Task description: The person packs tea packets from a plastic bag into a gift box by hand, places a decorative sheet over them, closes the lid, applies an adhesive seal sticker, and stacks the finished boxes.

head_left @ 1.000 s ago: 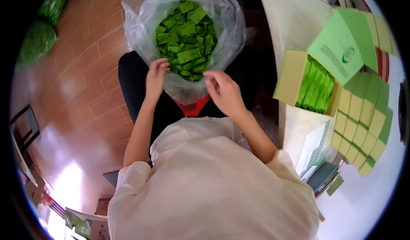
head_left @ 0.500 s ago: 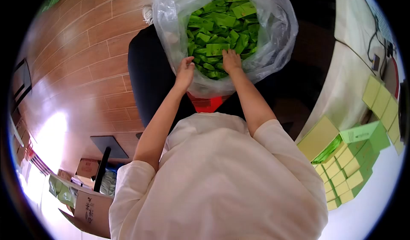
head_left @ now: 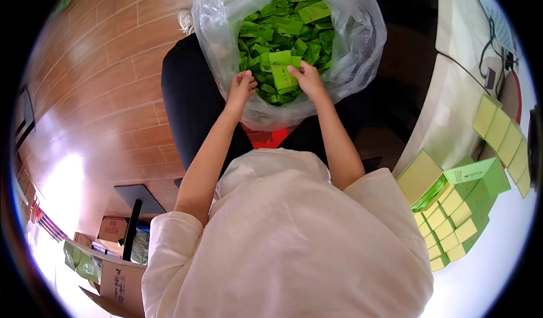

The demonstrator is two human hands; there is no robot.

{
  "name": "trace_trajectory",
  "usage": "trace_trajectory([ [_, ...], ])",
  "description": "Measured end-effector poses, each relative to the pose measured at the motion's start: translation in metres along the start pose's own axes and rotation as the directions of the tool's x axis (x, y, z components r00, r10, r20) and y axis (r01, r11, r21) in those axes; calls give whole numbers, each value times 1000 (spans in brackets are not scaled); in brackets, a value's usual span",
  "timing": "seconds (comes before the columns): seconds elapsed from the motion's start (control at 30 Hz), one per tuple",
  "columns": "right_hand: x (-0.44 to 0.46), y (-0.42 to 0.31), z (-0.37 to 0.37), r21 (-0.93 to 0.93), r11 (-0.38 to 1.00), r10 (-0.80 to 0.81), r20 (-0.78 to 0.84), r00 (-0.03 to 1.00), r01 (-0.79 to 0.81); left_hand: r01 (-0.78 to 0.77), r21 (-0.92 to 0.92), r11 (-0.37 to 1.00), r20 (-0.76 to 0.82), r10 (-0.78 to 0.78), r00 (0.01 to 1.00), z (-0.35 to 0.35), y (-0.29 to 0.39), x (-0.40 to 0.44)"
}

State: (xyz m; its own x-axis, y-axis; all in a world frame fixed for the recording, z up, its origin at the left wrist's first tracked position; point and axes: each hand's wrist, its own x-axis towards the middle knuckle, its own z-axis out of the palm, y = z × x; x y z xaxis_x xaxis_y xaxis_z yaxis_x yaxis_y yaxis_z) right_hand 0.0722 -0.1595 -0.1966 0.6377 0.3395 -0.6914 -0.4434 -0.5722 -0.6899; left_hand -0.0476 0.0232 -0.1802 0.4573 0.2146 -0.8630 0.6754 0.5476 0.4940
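Note:
A large clear plastic bag stands open between my knees, holding a heap of small green packets. My right hand pinches a flat green packet between thumb and fingers, just above the heap. Another packet seems to overlap its right edge, and I cannot tell whether that one is held too. At the near left part of the bag's mouth is my left hand, its fingers loosely bent and apart, with nothing visible in them.
On the right, a white table bears stacked green and yellow boxes, an open box of green packets and cables. Cardboard boxes stand at lower left on the wooden floor side. Something red lies below the bag.
My right hand has taken hold of a green packet and lifted it from the heap, turning it upright. My left hand stays at the bag's left side, its fingers more bent.

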Motion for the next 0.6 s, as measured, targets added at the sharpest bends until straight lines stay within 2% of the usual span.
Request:
trace_trajectory([
  [0.03, -5, 3, 5, 69, 995, -73, 9, 997, 72, 87, -101, 991, 49, -82, 995, 2, 5, -2],
  [0.07, -13, -3, 9, 63, 995, -80, 5, 997, 80, 178, -195, 964, 106, -160, 981, 4, 12, -6],
  [0.1, -23, -8, 15, 41, 989, -144, 75, 987, 141, 248, -245, 937, 165, -212, 963, 5, 17, -13],
  [0.13, -35, -15, 21, 25, 979, -203, 146, 968, 201, 244, -249, 937, 168, -206, 964, 4, 19, -17],
  [0.17, -47, -20, 28, 21, 978, -207, 147, 967, 206, 267, -317, 910, 291, -174, 941, 2, 20, -20],
  [0.2, -58, -26, 34, -64, 938, -326, 168, 930, 340, 297, -378, 877, 408, -130, 904, 0, 21, -23],
  [0.23, -67, -27, 40, -144, 872, -437, 198, 877, 467, 342, -451, 824, 403, -154, 902, -1, 24, -28],
  [0.27, -77, -26, 44, -146, 870, -440, 196, 876, 470, 340, -451, 825, 405, -150, 902, -2, 21, -28],
  [0.33, -93, -23, 50, -10, 958, -281, 154, 947, 286, 217, -537, 815, 206, -123, 971, -5, 14, -21],
  [0.37, -93, -11, 46, -2, 981, -192, 147, 970, 195, 218, -532, 818, 211, -122, 970, -10, 11, -15],
  [0.4, -94, 3, 40, -1, 981, -194, 139, 971, 196, 168, -578, 798, 158, -92, 983, -17, 9, -7],
  [0.47, -101, 8, 26, 261, 965, -1, 32, 999, -7, 116, -619, 777, 110, -61, 992, -17, 11, -8],
  [0.5, -103, 9, 18, 390, 916, 99, 19, 995, -99, 64, -517, 854, 105, -11, 994, -15, 9, -11],
  [0.53, -103, 8, 15, 390, 916, 99, 12, 995, -96, 8, -407, 913, 107, 39, 993, -12, 9, -15],
  [0.6, -99, 6, 8, 608, 772, 184, 63, 981, -184, 43, -334, 942, 114, -5, 994, -2, 6, -23],
])
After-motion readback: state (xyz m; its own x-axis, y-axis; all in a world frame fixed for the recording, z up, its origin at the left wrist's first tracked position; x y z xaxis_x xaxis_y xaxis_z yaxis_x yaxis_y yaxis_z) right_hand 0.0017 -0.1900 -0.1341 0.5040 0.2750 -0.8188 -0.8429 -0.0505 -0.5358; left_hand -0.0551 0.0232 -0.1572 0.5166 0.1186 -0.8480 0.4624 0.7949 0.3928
